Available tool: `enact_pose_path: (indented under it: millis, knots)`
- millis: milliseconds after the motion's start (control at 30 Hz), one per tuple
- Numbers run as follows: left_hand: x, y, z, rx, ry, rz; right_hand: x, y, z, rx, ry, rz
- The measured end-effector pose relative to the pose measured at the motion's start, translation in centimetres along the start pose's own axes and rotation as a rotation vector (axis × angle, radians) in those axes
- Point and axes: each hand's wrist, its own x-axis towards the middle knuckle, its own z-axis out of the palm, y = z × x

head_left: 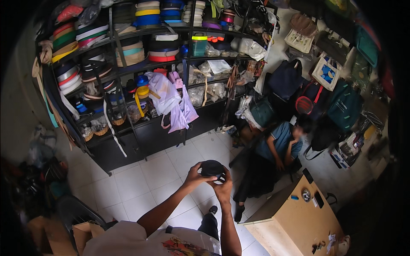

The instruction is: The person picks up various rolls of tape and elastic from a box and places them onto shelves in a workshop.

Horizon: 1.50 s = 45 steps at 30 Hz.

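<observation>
Black shelving (158,138) is ranged at eleven o'clock; just off centre toward six, a round black object (212,167) is clamped between left hand (195,178) and right hand (224,182), apparently for steadiness.

"What's standing beyond the held object (211,167)?"
"Shelves (160,137) are standing there, strap rolls (148,19) lying on them."
"And right?"
"A counter (294,213) is standing nearest, a person (276,143) sitting beyond it, bags (285,81) hanging behind."
"Left?"
"A chair (77,208) is standing nearby."

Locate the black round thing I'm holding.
In the head view, the black round thing is below and slightly right of centre, between your left hand and right hand, over the tiled floor.
</observation>
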Motion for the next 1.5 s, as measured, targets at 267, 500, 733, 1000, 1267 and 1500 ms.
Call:
enact_pose_path:
  millis: [267,500,733,1000,1267,1500]
  knots:
    - [17.5,-4.8,6.5,0.169,0.195,-0.024,17.9,7.5,-3.1,-0.235,0.074,-0.224]
    - [29.0,-4.2,7.8,0.067,0.425,-0.128,31.9,10.6,-1.7,-0.227,-0.111,-0.152]
    - [42.5,-6.1,4.4,0.002,0.456,-0.132,46.1,14.6,3.2,-0.107,-0.129,-0.144]
    - [65.9,3.2,2.7,0.068,0.432,0.364,68.5,8.7,5.4,-0.038,-0.04,-0.388]
    - [81.0,15.7,4.9,0.156,0.234,0.592,88.1,2.0,4.4,0.025,0.169,-0.63]
    - [95.7,21.6,7.0,0.629,0.385,0.901,106.5,-1.4,3.4,0.103,0.298,-0.778]
